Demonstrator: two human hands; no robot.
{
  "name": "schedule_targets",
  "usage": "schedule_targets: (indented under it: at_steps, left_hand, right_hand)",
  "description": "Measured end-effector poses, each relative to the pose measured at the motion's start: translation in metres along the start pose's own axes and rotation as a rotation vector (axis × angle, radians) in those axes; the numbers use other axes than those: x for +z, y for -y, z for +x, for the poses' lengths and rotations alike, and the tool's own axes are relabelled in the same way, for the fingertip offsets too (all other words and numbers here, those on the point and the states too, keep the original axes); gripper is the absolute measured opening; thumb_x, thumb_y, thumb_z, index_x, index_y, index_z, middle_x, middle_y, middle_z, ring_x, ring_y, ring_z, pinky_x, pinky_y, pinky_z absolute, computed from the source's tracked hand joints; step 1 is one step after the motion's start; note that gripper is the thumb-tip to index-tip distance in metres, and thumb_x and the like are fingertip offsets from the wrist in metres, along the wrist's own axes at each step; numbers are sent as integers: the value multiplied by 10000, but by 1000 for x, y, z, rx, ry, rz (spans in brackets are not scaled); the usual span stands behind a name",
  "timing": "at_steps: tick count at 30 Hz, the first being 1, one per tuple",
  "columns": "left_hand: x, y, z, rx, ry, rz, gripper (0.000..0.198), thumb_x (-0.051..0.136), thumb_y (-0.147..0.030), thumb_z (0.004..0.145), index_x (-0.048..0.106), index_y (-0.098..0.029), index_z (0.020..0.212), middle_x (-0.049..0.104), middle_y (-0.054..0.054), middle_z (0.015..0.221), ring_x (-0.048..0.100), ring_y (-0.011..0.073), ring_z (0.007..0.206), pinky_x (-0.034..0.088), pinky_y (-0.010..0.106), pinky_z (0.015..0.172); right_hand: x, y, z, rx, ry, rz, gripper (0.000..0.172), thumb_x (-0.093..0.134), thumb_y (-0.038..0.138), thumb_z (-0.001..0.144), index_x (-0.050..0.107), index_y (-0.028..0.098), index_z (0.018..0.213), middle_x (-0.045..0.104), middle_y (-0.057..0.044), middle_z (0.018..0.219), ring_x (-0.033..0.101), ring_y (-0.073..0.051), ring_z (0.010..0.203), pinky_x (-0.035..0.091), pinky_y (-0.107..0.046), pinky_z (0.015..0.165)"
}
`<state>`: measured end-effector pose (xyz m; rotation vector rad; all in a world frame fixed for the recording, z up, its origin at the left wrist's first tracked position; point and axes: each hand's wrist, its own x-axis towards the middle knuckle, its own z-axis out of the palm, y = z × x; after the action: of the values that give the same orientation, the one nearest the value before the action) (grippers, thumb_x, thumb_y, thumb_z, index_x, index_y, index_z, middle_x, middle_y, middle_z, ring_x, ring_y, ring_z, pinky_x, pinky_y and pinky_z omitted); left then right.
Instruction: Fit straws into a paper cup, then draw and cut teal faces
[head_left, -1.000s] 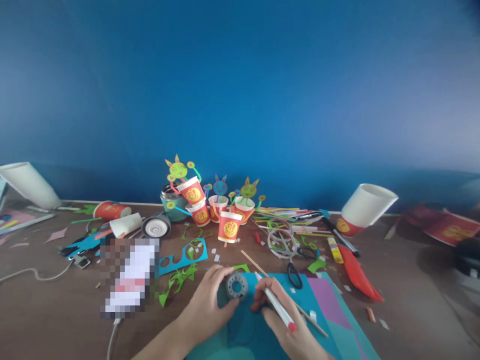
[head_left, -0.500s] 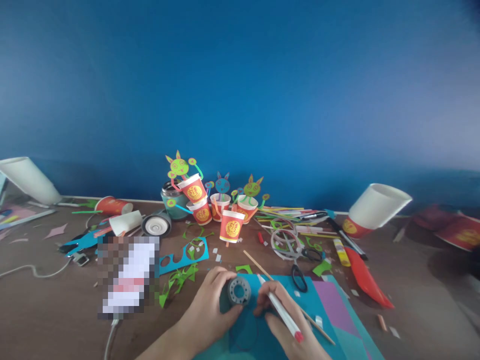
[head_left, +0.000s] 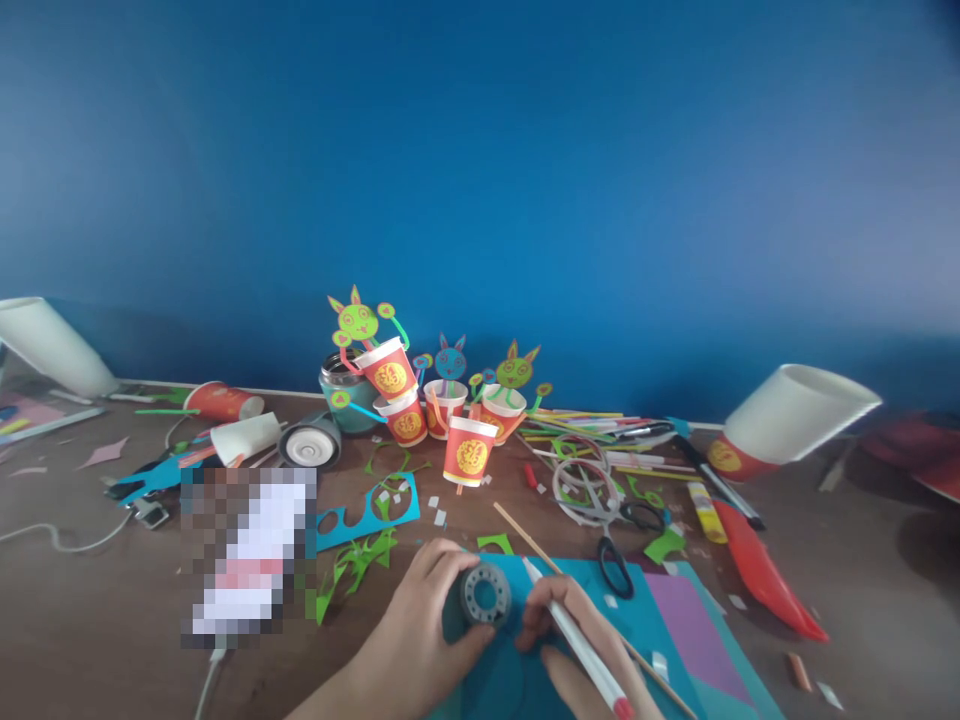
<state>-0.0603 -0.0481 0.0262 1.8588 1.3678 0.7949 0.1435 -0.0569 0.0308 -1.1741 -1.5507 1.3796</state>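
Note:
My left hand (head_left: pixel 420 625) has its thumb and fingers closed round a grey round piece (head_left: pixel 484 594) with an open centre and small holes in its face. The piece sits on a blue sheet of paper (head_left: pixel 517 685), where a faint curved line shows below it. Just to the right, my right hand (head_left: pixel 581 640) grips a white marker with a red end (head_left: pixel 581 645); its other tip slants up toward the far side. A thin wooden stick (head_left: pixel 517 525) lies across the paper, partly behind my right hand.
Red paper cups (head_left: pixel 469 452) with paper animal faces stand beyond my hands, beside an open flask (head_left: pixel 346 395). Black-handled scissors (head_left: pixel 615 568), a glue stick (head_left: pixel 707 512) and a red balloon (head_left: pixel 772 570) lie to the right. Left are green scraps (head_left: pixel 356 570) and a blurred-out phone (head_left: pixel 251 555).
The view has shifted slightly, so the cups and things at right appear further right. Both hands keep their holds on the round piece and marker, close to the same places on the paper.

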Motion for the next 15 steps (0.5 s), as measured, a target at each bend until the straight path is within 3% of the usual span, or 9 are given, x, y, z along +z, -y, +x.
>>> schedule_targets:
  at_steps: [5, 10, 15]
  left_hand:
    - [2, 3, 0, -22, -24, -19, 386, 672, -153, 669, 575, -215, 1037, 557, 83, 1070, 532, 255, 1034, 443, 369, 922]
    - [2, 6, 0, 75, -17, -47, 353, 642, -166, 712, 563, -205, 1054, 552, 88, 1050, 549, 236, 997, 459, 365, 896]
    - [2, 5, 0, 63, -67, -52, 369, 655, -136, 667, 554, -183, 1018, 557, 97, 1045, 559, 244, 985, 462, 384, 890]
  right_hand:
    - [-3, 2, 0, -26, -10, -47, 126, 526, 307, 833, 589, 254, 928, 651, -45, 857, 634, -211, 788, 524, -301, 736]
    - [-12, 22, 3, 33, -81, -203, 311, 435, 500, 870, 649, 287, 944, 617, -39, 777, 588, -214, 737, 497, -297, 674]
    - [-6, 41, 26, 5, -50, -274, 204, 470, 341, 861, 513, 203, 716, 473, 35, 585, 404, -114, 526, 336, -220, 470]
